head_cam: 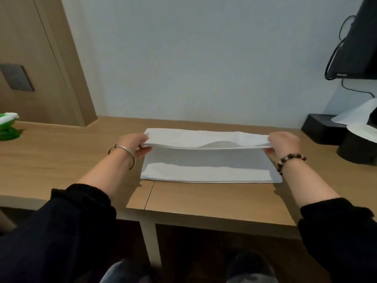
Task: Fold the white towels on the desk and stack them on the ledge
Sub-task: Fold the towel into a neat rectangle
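The wooden tabletop runs across the view, with a lower wooden surface stepping off at the left; I cannot tell whether that is the ledge. One white towel lies in the middle of the tabletop, its long axis running left to right. Its near edge rests flat towards the person, and its far portion is raised clear of the layer below.

The left hand has its grip pinched on the left end of that raised edge, and the right hand pinches the right end. Each hand is at its own end, so neither is nearer. The fold appears to turn on bringing this held edge towards the near edge, which lies straight back from both grips.

The fingers under the cloth are hidden. At the right a black tissue box is partly cut off by the frame. No other towel shows.
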